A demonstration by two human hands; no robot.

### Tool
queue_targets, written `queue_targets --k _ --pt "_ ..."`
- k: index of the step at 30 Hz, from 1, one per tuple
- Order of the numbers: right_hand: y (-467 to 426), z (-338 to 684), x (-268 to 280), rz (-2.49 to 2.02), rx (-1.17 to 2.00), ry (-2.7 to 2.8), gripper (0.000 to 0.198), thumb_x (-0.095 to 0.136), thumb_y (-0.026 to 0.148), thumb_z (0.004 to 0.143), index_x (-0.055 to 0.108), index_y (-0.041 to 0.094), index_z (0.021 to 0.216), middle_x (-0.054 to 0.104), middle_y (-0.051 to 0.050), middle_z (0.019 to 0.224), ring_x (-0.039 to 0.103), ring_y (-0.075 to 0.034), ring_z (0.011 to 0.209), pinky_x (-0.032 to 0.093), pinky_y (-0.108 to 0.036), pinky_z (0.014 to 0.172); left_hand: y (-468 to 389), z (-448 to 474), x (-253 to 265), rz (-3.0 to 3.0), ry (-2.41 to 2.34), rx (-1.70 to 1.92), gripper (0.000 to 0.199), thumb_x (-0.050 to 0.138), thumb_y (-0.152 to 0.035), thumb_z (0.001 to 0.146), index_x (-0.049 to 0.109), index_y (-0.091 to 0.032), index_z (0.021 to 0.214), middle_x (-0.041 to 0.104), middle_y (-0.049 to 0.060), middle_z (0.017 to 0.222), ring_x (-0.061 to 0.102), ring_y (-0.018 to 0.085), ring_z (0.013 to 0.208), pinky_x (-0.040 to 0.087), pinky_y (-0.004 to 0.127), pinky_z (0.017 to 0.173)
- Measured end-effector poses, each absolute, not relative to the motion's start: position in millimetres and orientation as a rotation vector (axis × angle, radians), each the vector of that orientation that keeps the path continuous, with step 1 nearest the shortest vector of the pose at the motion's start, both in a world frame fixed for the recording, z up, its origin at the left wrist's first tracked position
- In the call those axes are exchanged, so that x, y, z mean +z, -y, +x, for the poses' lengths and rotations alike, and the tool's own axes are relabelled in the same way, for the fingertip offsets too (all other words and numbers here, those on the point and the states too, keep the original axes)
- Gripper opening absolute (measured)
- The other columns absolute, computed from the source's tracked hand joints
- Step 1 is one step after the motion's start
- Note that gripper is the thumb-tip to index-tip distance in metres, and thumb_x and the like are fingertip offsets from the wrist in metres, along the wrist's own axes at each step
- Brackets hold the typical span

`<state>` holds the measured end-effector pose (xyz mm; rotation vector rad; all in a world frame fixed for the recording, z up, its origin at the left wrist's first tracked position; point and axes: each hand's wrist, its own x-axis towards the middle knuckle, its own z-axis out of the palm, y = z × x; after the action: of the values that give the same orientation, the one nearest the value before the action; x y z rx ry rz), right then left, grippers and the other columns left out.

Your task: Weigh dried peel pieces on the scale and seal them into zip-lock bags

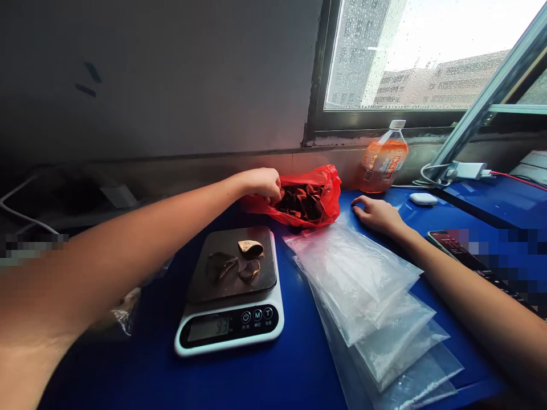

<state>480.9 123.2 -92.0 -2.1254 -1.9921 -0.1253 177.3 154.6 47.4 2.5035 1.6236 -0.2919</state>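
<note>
My left hand [264, 184] is at the left side of the mouth of a red plastic bag [331, 196]. Its fingers are curled closed and their tips are partly hidden, so what they pinch cannot be made out. Dark brown dried peel pieces [301, 200] fill the bag. In front of it stands a kitchen scale [277, 310] with a few peel pieces [250, 270] on its dark plate; one shows its pale inner side. Its display appears to read 9 and 3. My right hand [378, 214] rests on the blue table, thumb and forefinger apart, holding nothing.
Several clear zip bags [363, 273] lie fanned out right of the scale. An orange drink bottle [384, 159] stands by the wall. A white earphone case [423, 199], a phone [457, 250] and a charger [468, 170] with cables are at the right. A clear package [126, 310] lies under my left arm.
</note>
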Motion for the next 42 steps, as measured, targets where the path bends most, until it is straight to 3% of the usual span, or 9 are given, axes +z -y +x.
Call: queue_targets --k 7,13,20,23,26,29,32,35,42 --pt "-122 479 -91 -2.115 -0.124 1.995 0.041 0.044 0.040 0.090 0.066 0.023 0.120 0.074 -0.011 0.106 0.069 -0.028 0.093 0.044 -0.031 0.066 -141 171 54 2.484 -1.512 -0.145 0.026 0.054 -0.022 0.077 0.076 -0.013 0.088 0.074 0.008 0.081 0.064 0.016 0.069 0.046 0.023 0.061" --pt "-123 481 -90 -2.125 -0.108 2.016 0.041 0.042 0.040 0.091 0.065 0.023 0.120 0.074 -0.011 0.105 0.069 -0.028 0.093 0.044 -0.031 0.066 -160 176 45 2.569 -1.378 -0.135 0.035 0.051 -0.023 0.086 0.071 -0.023 0.114 0.075 0.004 0.101 0.068 0.014 0.085 0.049 0.020 0.073" --pt "-123 477 -92 -2.103 -0.117 2.028 0.040 0.043 0.038 0.091 0.066 0.023 0.120 0.074 -0.011 0.106 0.068 -0.028 0.095 0.044 -0.031 0.067 -164 186 30 2.726 -1.610 -0.198 0.027 0.064 -0.021 0.076 0.074 -0.016 0.100 0.073 0.012 0.094 0.067 0.022 0.082 0.048 0.028 0.072" --pt "-125 484 -86 -2.080 -0.069 2.049 0.037 0.045 0.036 0.090 0.067 0.022 0.117 0.074 -0.009 0.100 0.068 -0.024 0.087 0.045 -0.029 0.066 -127 177 44 2.812 -1.536 -0.127 0.022 0.058 -0.027 0.083 0.073 -0.018 0.097 0.072 0.010 0.094 0.066 0.020 0.080 0.044 0.027 0.069" --pt "-113 491 -60 -1.959 0.071 2.068 0.029 0.049 0.035 0.089 0.069 0.019 0.104 0.073 -0.006 0.085 0.065 -0.020 0.073 0.045 -0.028 0.064 -72 149 61 2.878 -1.368 0.019 0.026 0.053 -0.036 0.088 0.073 -0.020 0.085 0.069 0.004 0.074 0.060 0.017 0.061 0.038 0.028 0.057" --pt "-78 475 -17 -1.785 -0.098 1.843 0.024 0.050 0.033 0.090 0.068 0.019 0.093 0.071 -0.008 0.080 0.062 -0.019 0.069 0.046 -0.029 0.064 -23 115 62 2.736 -1.395 -0.058 0.025 0.060 -0.043 0.084 0.070 -0.025 0.070 0.065 -0.001 0.061 0.055 0.015 0.050 0.033 0.028 0.050" --pt "-38 424 17 -1.561 -0.417 1.669 0.032 0.043 0.041 0.095 0.066 0.020 0.099 0.072 -0.009 0.088 0.065 -0.019 0.076 0.049 -0.031 0.073 3 99 47 2.725 -1.471 -0.001 0.021 0.063 -0.043 0.084 0.067 -0.025 0.073 0.068 0.000 0.069 0.058 0.017 0.056 0.032 0.029 0.049" --pt "-26 367 24 -1.411 -0.449 2.146 0.032 0.038 0.035 0.096 0.068 0.023 0.096 0.072 -0.005 0.092 0.065 -0.017 0.078 0.049 -0.031 0.075 11 103 30 2.765 -1.490 -0.015 0.023 0.063 -0.044 0.087 0.064 -0.023 0.079 0.071 0.003 0.083 0.062 0.019 0.066 0.034 0.029 0.052" --pt "-75 337 1 -1.886 -0.344 2.465 0.027 0.047 0.028 0.090 0.073 0.019 0.088 0.073 -0.012 0.090 0.065 -0.020 0.070 0.044 -0.029 0.057 15 116 12 2.793 -1.429 -0.216 0.016 0.050 -0.019 0.094 0.063 -0.016 0.085 0.070 0.010 0.093 0.067 0.023 0.077 0.042 0.032 0.064"
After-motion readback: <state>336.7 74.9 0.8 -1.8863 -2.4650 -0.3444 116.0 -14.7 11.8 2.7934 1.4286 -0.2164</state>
